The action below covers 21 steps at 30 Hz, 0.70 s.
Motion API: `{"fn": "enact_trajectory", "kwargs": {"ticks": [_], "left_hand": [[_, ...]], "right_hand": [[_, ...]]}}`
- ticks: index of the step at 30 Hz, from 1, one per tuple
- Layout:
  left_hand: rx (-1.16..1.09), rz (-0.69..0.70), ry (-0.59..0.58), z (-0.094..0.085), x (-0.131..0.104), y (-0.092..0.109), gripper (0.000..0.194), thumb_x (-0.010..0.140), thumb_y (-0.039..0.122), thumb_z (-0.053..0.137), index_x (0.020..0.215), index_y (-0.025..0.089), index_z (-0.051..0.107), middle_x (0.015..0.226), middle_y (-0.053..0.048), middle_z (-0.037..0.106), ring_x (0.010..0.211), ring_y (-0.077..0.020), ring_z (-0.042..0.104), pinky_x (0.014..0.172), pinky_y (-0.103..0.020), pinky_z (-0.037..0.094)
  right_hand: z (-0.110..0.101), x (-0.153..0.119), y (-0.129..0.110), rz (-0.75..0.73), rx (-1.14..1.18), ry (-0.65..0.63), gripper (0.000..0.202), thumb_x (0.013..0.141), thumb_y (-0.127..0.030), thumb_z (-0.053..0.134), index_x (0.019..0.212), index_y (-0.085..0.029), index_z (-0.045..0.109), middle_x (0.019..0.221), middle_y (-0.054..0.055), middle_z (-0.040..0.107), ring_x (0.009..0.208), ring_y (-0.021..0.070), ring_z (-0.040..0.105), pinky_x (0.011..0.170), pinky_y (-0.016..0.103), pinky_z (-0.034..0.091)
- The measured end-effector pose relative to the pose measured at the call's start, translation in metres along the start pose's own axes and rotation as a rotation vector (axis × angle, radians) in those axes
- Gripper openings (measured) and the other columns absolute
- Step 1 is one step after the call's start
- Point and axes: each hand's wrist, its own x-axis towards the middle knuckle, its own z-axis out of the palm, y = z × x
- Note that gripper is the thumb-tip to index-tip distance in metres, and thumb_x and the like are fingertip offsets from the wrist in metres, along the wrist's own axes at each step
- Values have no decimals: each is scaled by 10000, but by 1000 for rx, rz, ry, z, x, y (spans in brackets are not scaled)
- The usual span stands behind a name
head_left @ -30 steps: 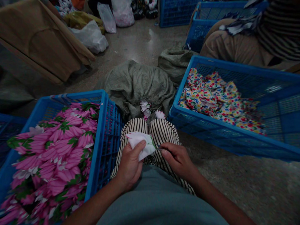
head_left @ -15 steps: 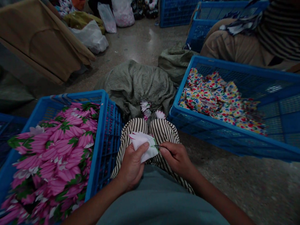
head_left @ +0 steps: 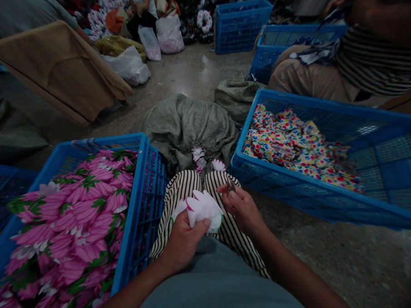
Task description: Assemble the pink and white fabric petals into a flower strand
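Note:
In my left hand (head_left: 187,239) is a white fabric piece (head_left: 204,208) with a scalloped pink-edged top and a green lower edge. My thumb lies on its face, and a second pale layer shows behind it. Just right of the cloth, apart from it, my right hand (head_left: 240,207) is closed around a small dark metal tool (head_left: 231,185), which points upward; its exact kind is unclear. The index finger reaches out toward the left. Both hands are over my lap in striped trousers (head_left: 183,184).
On my left, a blue crate (head_left: 146,152) holds heaped pink-and-green petal pieces (head_left: 88,204). Another blue crate (head_left: 295,175) on my right contains colourful patterned fabric (head_left: 290,143). A grey-green sack (head_left: 190,123) lies ahead of my knees. A person in a striped top (head_left: 375,65) sits beyond the right crate.
My right hand has drawn the metal tool away from the fabric's green edge and tilted it upward. The fabric has turned in my left hand. The view has tipped up slightly.

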Motion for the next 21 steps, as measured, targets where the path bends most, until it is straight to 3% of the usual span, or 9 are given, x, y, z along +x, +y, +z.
{"fn": "enact_trajectory", "kwargs": {"ticks": [4, 10, 14, 21], "left_hand": [[-7, -15, 1, -5, -3, -6, 161, 608, 240, 680, 747, 164, 653, 624, 4, 609, 588, -139, 533, 603, -244, 433], [-11, -10, -4, -9, -4, -8, 153, 601, 229, 679, 739, 165, 658, 604, 9, 591, 574, -135, 518, 603, -244, 428], [5, -17, -29, -9, -4, -9, 142, 612, 232, 676, 731, 156, 655, 625, 4, 588, 586, -128, 508, 614, -241, 425], [83, -5, -136, -14, -2, -13, 138, 683, 240, 623, 800, 168, 636, 709, 12, 576, 655, -119, 491, 660, -240, 416]], "right_hand": [[0, 9, -15, -61, -121, -184, 416, 825, -502, 414, 861, -151, 634, 494, -49, 340, 423, 90, 260, 414, 220, 183], [-11, 5, -22, -233, -445, -244, 340, 852, -402, 426, 935, -191, 679, 694, 29, 629, 680, 184, 566, 609, 279, 403], [-13, 1, -20, -287, -562, -254, 309, 851, -358, 447, 970, -182, 672, 800, 51, 681, 728, 194, 606, 650, 284, 431], [-8, 1, -21, -345, -650, -269, 306, 839, -339, 466, 917, -127, 672, 765, 72, 673, 678, 170, 599, 611, 255, 426]]}}
